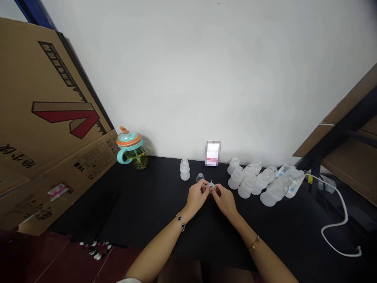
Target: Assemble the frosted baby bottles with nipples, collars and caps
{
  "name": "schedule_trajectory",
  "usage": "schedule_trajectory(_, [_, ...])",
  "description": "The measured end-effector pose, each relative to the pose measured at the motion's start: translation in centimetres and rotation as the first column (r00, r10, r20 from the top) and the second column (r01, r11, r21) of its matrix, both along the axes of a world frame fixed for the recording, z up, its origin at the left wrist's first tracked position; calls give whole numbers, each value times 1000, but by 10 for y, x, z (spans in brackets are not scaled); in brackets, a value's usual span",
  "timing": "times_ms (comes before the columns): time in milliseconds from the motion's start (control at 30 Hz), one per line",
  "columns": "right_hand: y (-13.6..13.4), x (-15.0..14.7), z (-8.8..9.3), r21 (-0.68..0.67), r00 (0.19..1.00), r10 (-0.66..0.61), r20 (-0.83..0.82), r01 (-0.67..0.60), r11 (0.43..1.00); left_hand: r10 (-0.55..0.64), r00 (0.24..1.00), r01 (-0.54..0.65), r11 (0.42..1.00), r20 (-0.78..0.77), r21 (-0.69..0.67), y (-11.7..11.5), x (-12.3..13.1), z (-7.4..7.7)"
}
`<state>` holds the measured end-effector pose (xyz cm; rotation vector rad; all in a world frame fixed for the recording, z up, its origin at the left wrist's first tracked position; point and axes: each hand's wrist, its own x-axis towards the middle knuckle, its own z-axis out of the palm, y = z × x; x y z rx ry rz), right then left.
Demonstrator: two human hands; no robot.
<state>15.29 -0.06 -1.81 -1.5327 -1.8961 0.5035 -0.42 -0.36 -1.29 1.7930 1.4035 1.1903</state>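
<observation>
Black table (153,212) lay under my arms. My left hand (196,198) and right hand (225,200) pinched one small clear part (212,187) together. Behind it one bottle (185,169) stood alone; a bunch (256,181) waited at right.

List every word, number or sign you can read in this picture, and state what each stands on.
"V": large red letter on the brown cardboard box.
Black printing and small labels on the same box: too small or skewed to read.
White and pink card by the wall: blurred, unreadable.
</observation>
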Motion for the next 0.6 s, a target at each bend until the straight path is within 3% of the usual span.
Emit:
schedule_trajectory(167, [-2, -2, 1, -38, 1000, -15, 12, 15, 999, 31, 999, -31, 1000, -43, 0, 0, -1, 3])
schedule_trajectory(400, [-3, -2, 5, -38, 990, 14, -141, -20, 999, 82, 989, -81, 997, -126, 14, -1, 0, 6])
schedule_trajectory(600, [0, 0, 0, -20, 984, 35, -176, -39, 999, 61, 987, -64, 998, -149, -14, -1, 1, 4])
